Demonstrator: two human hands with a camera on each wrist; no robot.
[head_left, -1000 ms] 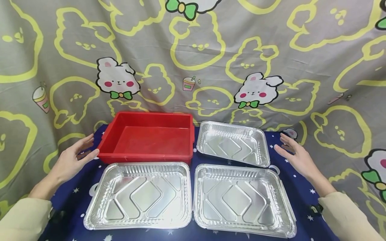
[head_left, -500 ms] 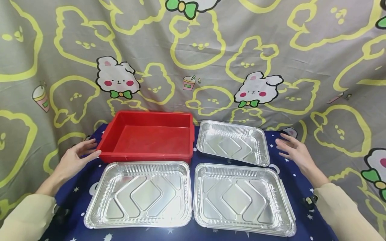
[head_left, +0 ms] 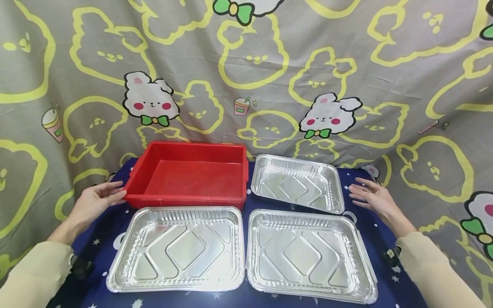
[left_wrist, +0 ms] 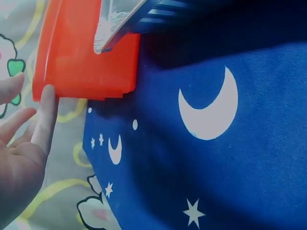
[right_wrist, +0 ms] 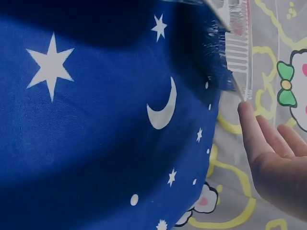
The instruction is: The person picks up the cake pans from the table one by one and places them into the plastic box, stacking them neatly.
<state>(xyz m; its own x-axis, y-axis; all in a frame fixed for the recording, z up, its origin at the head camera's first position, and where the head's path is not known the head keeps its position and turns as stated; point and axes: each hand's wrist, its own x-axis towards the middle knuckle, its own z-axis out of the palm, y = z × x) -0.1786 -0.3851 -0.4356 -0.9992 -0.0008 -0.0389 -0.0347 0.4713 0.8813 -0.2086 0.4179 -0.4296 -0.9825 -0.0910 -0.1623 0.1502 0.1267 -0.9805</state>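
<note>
My left hand [head_left: 92, 203] is beside the front left corner of a red plastic bin [head_left: 196, 182], fingers loosely bent and holding nothing. In the left wrist view its thumb lies by the bin's edge [left_wrist: 91, 57]; whether they touch I cannot tell. On the other side, my right hand [head_left: 375, 201] hovers just right of the far foil pan [head_left: 298, 182], nothing in its relaxed fingers. Two larger foil pans lie in front, a left one [head_left: 186, 252] and a right one [head_left: 304, 256]. Nothing lies inside the bin or the pans.
A dark blue cloth with white stars and moons [head_left: 385, 239] covers the table. Behind it hangs a grey curtain [head_left: 265, 51] with yellow outlines and rabbits. The two front pans sit edge to edge, close against the bin and the far pan.
My left hand first moved in toward the bin's corner, its fingers now nearer the thumb. The right hand has shifted slightly left and down. Bin and pans stay in place.
</note>
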